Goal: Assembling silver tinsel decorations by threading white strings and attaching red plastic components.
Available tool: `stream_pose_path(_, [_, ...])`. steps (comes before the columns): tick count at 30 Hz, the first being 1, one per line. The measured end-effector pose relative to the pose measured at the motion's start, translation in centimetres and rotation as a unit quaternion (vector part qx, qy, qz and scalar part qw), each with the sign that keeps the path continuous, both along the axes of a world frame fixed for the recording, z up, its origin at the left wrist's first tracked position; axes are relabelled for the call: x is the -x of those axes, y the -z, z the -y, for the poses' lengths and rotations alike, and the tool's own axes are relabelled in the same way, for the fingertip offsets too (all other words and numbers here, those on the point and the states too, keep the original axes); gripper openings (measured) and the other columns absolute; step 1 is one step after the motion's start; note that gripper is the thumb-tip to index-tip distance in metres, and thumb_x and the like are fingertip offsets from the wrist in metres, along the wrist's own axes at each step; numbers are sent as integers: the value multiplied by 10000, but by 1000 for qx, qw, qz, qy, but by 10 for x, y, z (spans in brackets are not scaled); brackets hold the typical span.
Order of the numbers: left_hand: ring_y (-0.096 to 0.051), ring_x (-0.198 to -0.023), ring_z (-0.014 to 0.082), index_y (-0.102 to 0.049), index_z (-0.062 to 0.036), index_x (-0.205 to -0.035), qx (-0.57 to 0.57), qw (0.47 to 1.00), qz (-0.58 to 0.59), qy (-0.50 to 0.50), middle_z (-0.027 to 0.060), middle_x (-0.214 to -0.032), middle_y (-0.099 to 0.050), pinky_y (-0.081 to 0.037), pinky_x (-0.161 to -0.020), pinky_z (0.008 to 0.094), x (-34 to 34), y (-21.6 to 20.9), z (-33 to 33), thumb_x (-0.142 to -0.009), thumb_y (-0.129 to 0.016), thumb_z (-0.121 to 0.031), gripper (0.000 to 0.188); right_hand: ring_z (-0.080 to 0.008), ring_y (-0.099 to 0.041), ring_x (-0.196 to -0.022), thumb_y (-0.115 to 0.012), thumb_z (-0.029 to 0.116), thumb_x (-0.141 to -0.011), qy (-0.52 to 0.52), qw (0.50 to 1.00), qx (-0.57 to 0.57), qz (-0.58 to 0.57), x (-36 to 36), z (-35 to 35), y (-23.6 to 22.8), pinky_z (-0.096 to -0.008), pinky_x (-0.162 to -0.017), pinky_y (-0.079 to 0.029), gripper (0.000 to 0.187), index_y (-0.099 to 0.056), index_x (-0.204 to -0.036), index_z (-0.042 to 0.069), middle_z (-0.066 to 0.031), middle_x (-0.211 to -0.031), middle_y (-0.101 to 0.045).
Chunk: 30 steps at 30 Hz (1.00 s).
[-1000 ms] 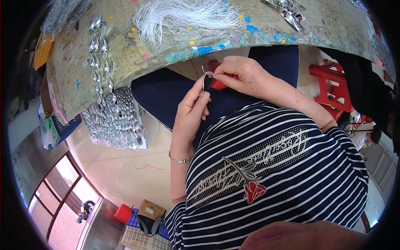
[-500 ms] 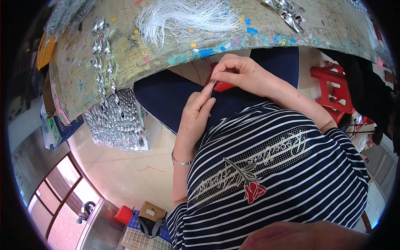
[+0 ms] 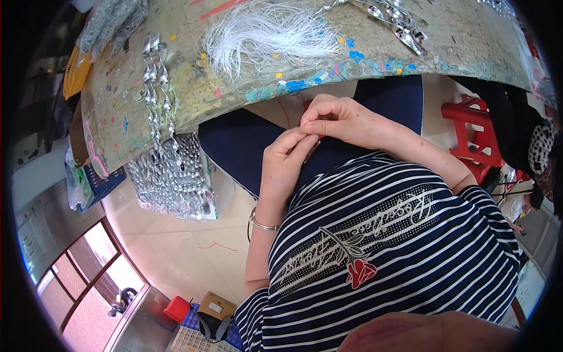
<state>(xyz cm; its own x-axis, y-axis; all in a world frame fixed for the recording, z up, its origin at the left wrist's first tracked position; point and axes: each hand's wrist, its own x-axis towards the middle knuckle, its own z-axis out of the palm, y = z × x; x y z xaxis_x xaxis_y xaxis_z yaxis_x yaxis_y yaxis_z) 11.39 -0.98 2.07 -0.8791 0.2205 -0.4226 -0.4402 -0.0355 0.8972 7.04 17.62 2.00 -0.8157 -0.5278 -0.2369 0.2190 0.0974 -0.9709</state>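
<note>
The short-sleeved shirt (image 3: pixel 422 264) has navy and white stripes, a red rose (image 3: pixel 360 273) and pale lettering (image 3: pixel 404 218). The trousers (image 3: pixel 236 141) are dark navy. A silver bangle (image 3: pixel 265 226) circles the left wrist (image 3: pixel 271 210).

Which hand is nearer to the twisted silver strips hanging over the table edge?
Left. The left hand is right of the twisted silver strips; the right hand is farther right.

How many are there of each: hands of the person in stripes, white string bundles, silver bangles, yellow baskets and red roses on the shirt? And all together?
Hands: 2 (left hand, right hand)
White string bundle: 1
Silver bangle: 1
Yellow basket: 1
Red rose on the shirt: 1
Total: 6
</note>
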Motion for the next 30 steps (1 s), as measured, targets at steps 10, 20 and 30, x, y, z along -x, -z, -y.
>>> stream_pose_path(10, [-458,-587,20,-721,-2,-963,2,998,-2,-64,-9,-736,-615,-336,-520,170,-5,-6,17,-888,-669,-71,114,-175,-586,-764,-671,204,-891,-11,988,-93,-123,-7,-19,-5,-284,-706,-482,165,-694,-960,56,-69,-915,-563])
stream_pose_path(20, [-542,-703,70,-720,24,-936,50,993,-42,-95,41,-840,-665,-415,-629,199,-9,0,37,-871,-670,-25,95,-156,-584,-795,-623,119,-914,3,971,-187,-149,1,-74,-18,-274,-732,-465,123,-665,-928,5,-57,-828,-607])
stream_pose_path(30, [-630,-785,95,-719,18,-976,58,995,-78,-29,60,-862,-705,-497,-723,214,12,-25,-5,-887,-668,-61,129,-186,-610,-753,-659,110,-886,5,963,-106,-248,5,-16,-33,-278,-669,-477,106,-664,-946,23,-65,-828,-627])
